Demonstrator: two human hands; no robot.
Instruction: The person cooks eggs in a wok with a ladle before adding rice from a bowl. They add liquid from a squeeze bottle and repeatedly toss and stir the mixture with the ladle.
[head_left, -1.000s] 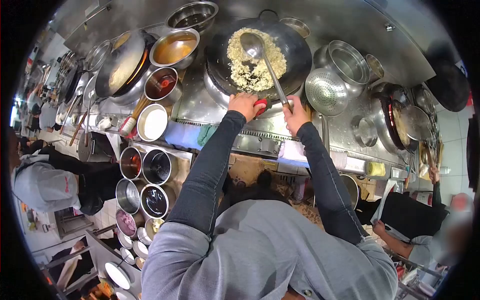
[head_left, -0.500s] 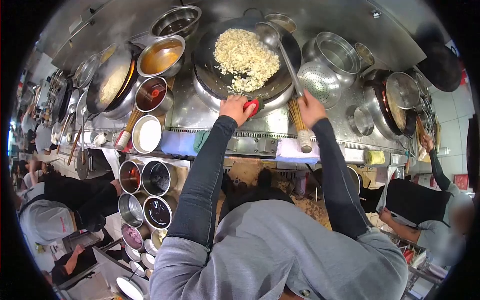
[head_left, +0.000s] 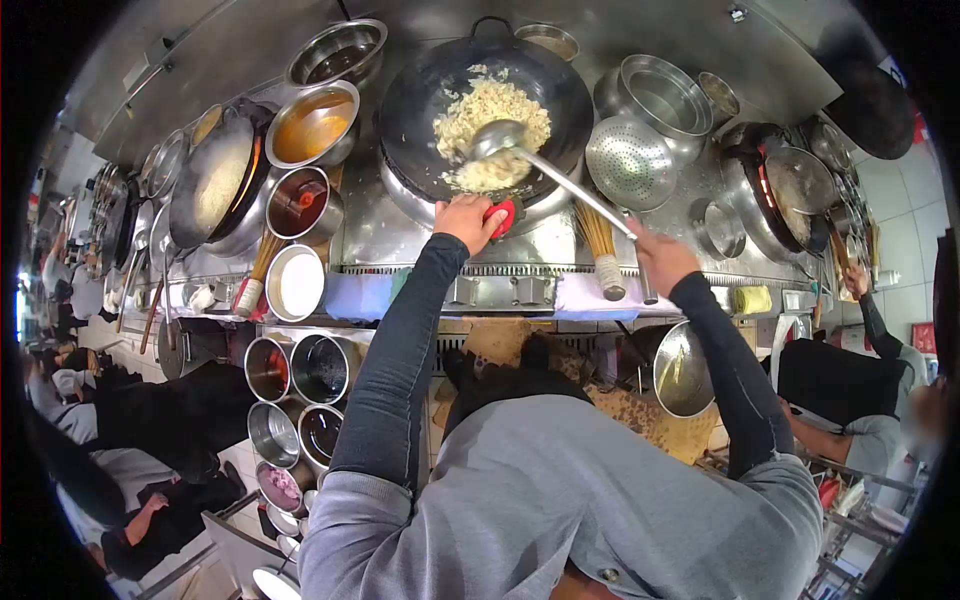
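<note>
Grips closed at wok and ladle, with loose food in the pan

Both grips are closed: the left hand (head_left: 463, 222) has its fingers drawn in on a red pad (head_left: 501, 217) at the near rim of the wok, and the right hand (head_left: 667, 262) is wrapped around the handle end of the ladle (head_left: 497, 138). The pale, grainy food (head_left: 508, 103) lies in the wok (head_left: 412, 112), mostly heaped in its middle, with stray bits up the far wall. The ladle's bowl rests among the grains, its handle slanting toward the right hand. Judged by its broken-up look, the food is well loosened; all that is seen of it remains in the wok, and how fully cooked it is cannot be told. Right of the wok stand a perforated strainer (head_left: 631, 163) and a bamboo brush (head_left: 597, 235); left of it, a bowl of orange liquid (head_left: 313, 127) and a pot of reddish liquid (head_left: 299, 205). These surround the wok on the steel desk (head_left: 362, 238). Farther right, a co-worker's hand (head_left: 856, 281) is near another wok (head_left: 755, 200).
</note>
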